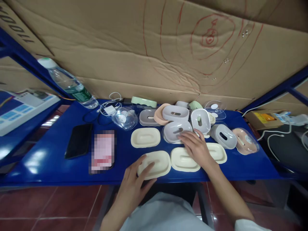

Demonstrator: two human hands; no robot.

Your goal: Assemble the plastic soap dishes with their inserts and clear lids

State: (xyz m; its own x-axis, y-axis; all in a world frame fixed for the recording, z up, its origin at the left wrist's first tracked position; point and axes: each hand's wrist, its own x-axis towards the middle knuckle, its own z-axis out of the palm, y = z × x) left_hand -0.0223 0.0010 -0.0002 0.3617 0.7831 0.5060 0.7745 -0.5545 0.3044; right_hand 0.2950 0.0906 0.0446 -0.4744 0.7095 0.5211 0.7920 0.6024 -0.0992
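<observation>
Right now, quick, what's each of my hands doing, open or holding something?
Left hand: open, spread over the front-left cream tray.
Right hand: at a grey slotted cover; whether it grips cannot be told.

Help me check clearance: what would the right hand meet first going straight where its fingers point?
The right hand would likely meet the slotted grey lid at its fingertips first; whether they already touch it is unclear from this view.
</observation>
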